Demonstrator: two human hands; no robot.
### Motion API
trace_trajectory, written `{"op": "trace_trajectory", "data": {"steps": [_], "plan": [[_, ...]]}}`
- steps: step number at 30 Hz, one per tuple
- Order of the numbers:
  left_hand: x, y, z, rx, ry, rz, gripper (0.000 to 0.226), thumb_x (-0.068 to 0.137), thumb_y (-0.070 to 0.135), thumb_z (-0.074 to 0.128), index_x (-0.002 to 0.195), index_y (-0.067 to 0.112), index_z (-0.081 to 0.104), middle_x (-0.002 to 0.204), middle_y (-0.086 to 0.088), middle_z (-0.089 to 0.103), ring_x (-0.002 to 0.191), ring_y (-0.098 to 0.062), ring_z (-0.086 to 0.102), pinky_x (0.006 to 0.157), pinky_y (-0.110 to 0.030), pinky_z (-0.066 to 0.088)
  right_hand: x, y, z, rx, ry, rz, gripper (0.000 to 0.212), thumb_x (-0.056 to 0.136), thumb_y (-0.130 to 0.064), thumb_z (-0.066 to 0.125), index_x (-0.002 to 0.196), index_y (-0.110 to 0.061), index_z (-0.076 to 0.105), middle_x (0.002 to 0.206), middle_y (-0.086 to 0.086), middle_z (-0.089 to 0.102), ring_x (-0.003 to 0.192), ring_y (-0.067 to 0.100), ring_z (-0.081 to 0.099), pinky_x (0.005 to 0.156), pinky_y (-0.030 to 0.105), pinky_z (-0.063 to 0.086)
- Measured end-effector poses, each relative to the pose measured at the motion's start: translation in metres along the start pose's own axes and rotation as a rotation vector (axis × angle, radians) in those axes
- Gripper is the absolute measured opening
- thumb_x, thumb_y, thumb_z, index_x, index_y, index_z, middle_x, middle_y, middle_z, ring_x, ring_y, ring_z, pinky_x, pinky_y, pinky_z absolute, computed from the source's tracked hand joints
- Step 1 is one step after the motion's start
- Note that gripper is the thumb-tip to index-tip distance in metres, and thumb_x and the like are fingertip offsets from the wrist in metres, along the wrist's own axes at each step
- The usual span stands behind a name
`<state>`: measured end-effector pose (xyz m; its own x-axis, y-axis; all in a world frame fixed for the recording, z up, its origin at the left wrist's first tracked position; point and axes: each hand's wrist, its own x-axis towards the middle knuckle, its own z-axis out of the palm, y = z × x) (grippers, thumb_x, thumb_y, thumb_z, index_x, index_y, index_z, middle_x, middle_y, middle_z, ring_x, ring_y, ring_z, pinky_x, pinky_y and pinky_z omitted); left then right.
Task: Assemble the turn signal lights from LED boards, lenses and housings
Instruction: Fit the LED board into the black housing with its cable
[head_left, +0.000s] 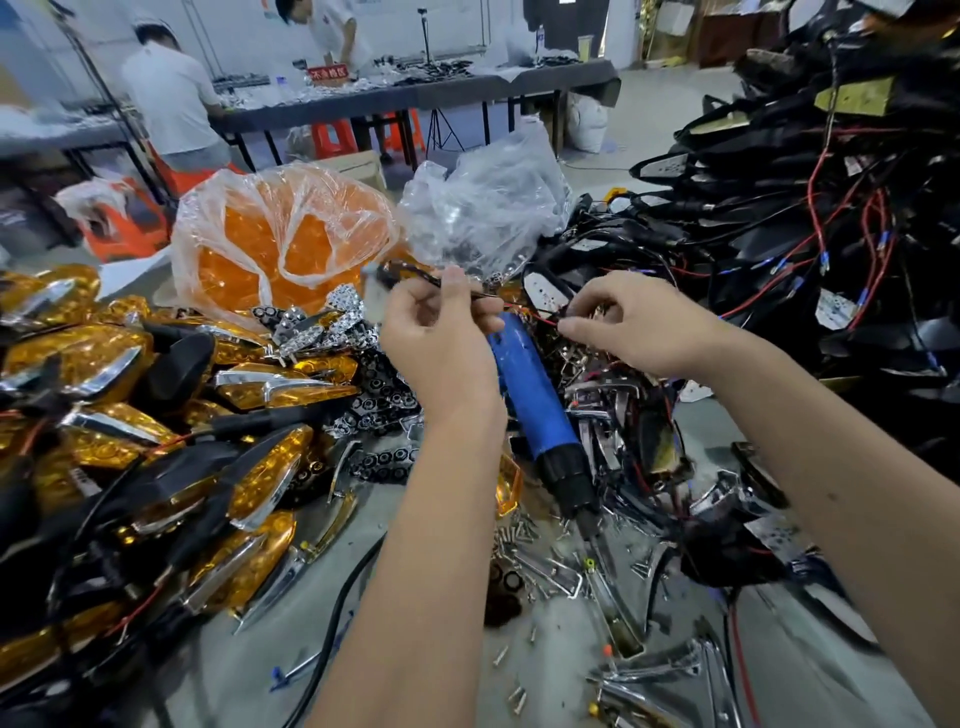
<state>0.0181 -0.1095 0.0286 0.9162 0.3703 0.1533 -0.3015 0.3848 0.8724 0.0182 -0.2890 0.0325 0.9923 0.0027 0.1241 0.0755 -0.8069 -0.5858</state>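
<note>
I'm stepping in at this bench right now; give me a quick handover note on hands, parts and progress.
Left hand: pinches a thin black part with wires.
Right hand: pinches the red wire between the hands.
Blue electric screwdriver lies below the hands, unheld.
Finished amber lights piled on the left; bag of amber lenses behind; wired black housings heaped on the right; loose screws near.
Left: this unit is unassembled; many housings remain.

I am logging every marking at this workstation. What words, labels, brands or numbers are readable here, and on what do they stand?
Nothing can be read for certain.
Red sign on the far table: light characters, too blurred to read.
Blue electric screwdriver: no readable brand or label.
White LED boards in the housing pile: dark marks, too small to read.
</note>
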Motion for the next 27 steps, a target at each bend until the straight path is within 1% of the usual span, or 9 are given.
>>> {"op": "trace_trajectory", "data": {"steps": [4, 8, 10, 13, 15, 19, 23, 25, 27], "plan": [[-0.002, 0.002, -0.010, 0.005, 0.009, 0.043, 0.017, 0.103, 0.007, 0.063, 0.088, 0.006, 0.054, 0.067, -0.001, 0.065, 0.055, -0.016, 0.063, 0.056, -0.027, 0.050, -0.002, -0.002, -0.003, -0.115, -0.055, -0.034, 0.039, 0.087, -0.031, 0.084, 0.123, -0.030, 0.068, 0.116, -0.005, 0.051, 0.101, 0.017, 0.061, 0.085, 0.035, 0.052], [-0.006, 0.004, -0.016, -0.027, 0.023, 0.099, 0.016, 0.101, 0.005, 0.065, 0.086, 0.008, 0.059, 0.071, -0.002, 0.066, 0.057, -0.014, 0.066, 0.057, -0.024, 0.052, -0.006, -0.009, 0.000, -0.111, -0.070, 0.026, 0.059, 0.081, -0.007, 0.081, 0.127, -0.036, 0.058, 0.114, 0.005, 0.048, 0.071, 0.022, 0.061, 0.062, 0.034, 0.053], [-0.009, 0.007, -0.016, -0.033, 0.014, 0.117, 0.014, 0.101, 0.004, 0.065, 0.088, 0.007, 0.060, 0.071, -0.003, 0.066, 0.057, -0.014, 0.066, 0.057, -0.024, 0.052, -0.008, -0.010, 0.001, -0.125, -0.048, 0.051, 0.051, 0.080, -0.004, 0.077, 0.118, -0.033, 0.061, 0.103, 0.005, 0.054, 0.071, 0.023, 0.059, 0.058, 0.032, 0.050], [-0.007, 0.021, -0.019, -0.086, 0.066, 0.152, 0.016, 0.101, 0.004, 0.065, 0.087, 0.007, 0.058, 0.071, -0.001, 0.068, 0.057, -0.014, 0.065, 0.055, -0.024, 0.051, -0.010, -0.010, -0.007, -0.241, -0.065, 0.106, 0.018, 0.081, -0.007, 0.074, 0.084, -0.023, 0.067, 0.078, -0.002, 0.063, 0.073, 0.021, 0.060, 0.054, 0.028, 0.044], [0.006, 0.040, -0.024, -0.162, 0.130, 0.169, 0.017, 0.101, 0.007, 0.066, 0.086, 0.008, 0.057, 0.072, -0.003, 0.068, 0.056, -0.014, 0.064, 0.052, -0.022, 0.049, -0.011, -0.004, -0.017, -0.288, -0.083, 0.177, 0.019, 0.083, -0.017, 0.081, 0.070, -0.020, 0.068, 0.073, -0.002, 0.067, 0.070, 0.017, 0.062, 0.054, 0.025, 0.042], [0.022, 0.064, -0.035, -0.030, 0.090, 0.159, 0.024, 0.101, 0.010, 0.066, 0.079, 0.013, 0.055, 0.061, 0.001, 0.063, 0.049, -0.014, 0.058, 0.045, -0.024, 0.043, -0.015, 0.001, -0.029, -0.329, -0.018, 0.264, 0.022, 0.085, -0.036, 0.085, 0.073, -0.023, 0.073, 0.082, 0.001, 0.073, 0.084, 0.020, 0.067, 0.077, 0.035, 0.056], [0.008, 0.061, -0.042, 0.274, -0.145, 0.227, 0.028, 0.098, 0.012, 0.068, 0.074, 0.018, 0.055, 0.055, 0.004, 0.056, 0.044, -0.015, 0.050, 0.043, -0.026, 0.039, -0.015, -0.025, -0.016, 0.013, 0.148, 0.139, 0.018, 0.095, -0.040, 0.075, 0.083, -0.026, 0.074, 0.079, -0.004, 0.070, 0.069, 0.008, 0.062, 0.058, 0.025, 0.045], [0.001, 0.058, -0.049, 0.385, -0.291, 0.235, 0.029, 0.095, 0.014, 0.070, 0.071, 0.018, 0.055, 0.060, -0.010, 0.058, 0.047, -0.017, 0.046, 0.047, -0.029, 0.038, -0.014, -0.047, -0.006, 0.288, 0.081, 0.128, 0.029, 0.102, -0.045, 0.064, 0.093, -0.019, 0.076, 0.079, 0.003, 0.076, 0.060, 0.008, 0.064, 0.050, 0.021, 0.047], [-0.011, 0.056, -0.056, 0.466, -0.453, 0.241, 0.032, 0.092, 0.012, 0.072, 0.069, 0.015, 0.050, 0.065, -0.024, 0.054, 0.052, -0.018, 0.042, 0.052, -0.029, 0.035, -0.016, -0.072, 0.007, 0.615, -0.079, 0.188, 0.046, 0.104, -0.055, 0.054, 0.106, -0.012, 0.071, 0.082, 0.006, 0.079, 0.065, 0.014, 0.068, 0.054, 0.024, 0.054]]}}
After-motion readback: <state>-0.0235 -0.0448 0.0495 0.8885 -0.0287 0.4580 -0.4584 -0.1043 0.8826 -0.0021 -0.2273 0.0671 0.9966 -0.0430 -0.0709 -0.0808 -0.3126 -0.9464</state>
